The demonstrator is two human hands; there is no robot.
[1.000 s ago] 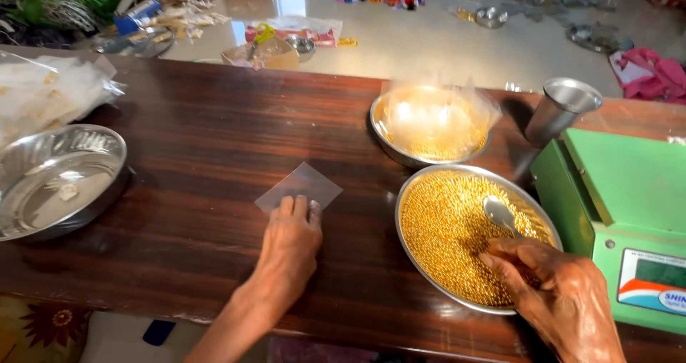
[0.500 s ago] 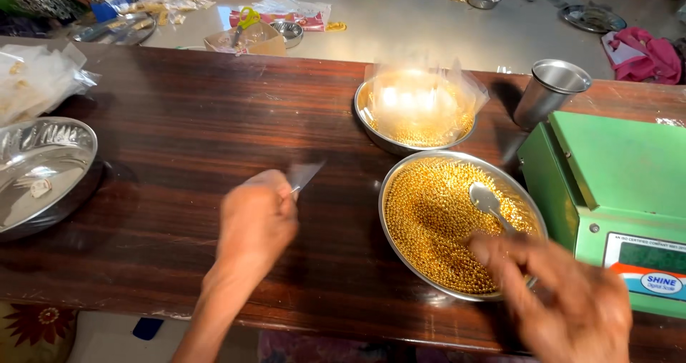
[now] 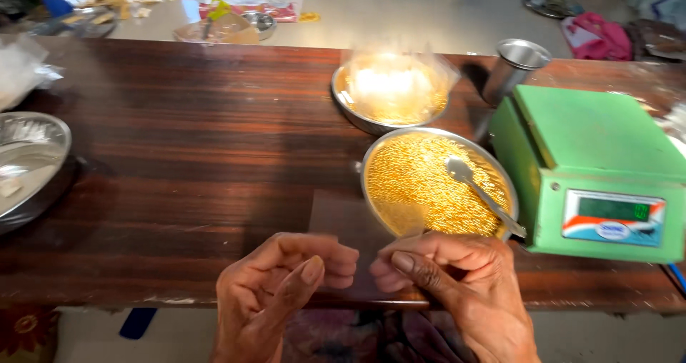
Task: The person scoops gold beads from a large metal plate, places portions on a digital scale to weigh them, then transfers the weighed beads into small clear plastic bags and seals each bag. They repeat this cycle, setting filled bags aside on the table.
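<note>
Head view: the dark wooden counter [image 3: 179, 163] runs across the whole picture. On its right end sits a green weighing scale [image 3: 597, 170] with a flat top and a small display facing the near edge. Just left of the scale stands a round steel plate [image 3: 437, 184] filled with yellow grains, and a steel spoon [image 3: 479, 191] lies in it, bowl toward the middle, handle pointing to the near right rim. Behind that plate, toward the far edge, is a steel bowl [image 3: 389, 95] of yellow grains under a clear plastic cover. A steel tumbler [image 3: 513, 68] stands near the far edge, between the bowl and the scale. At the left edge lies an empty steel tray [image 3: 28, 159].

At the near edge both hands meet over a small clear plastic pouch [image 3: 350, 227]. The left hand [image 3: 275, 291] pinches its left side with fingers curled; the right hand [image 3: 457, 284] pinches its right side, thumb forward.
</note>
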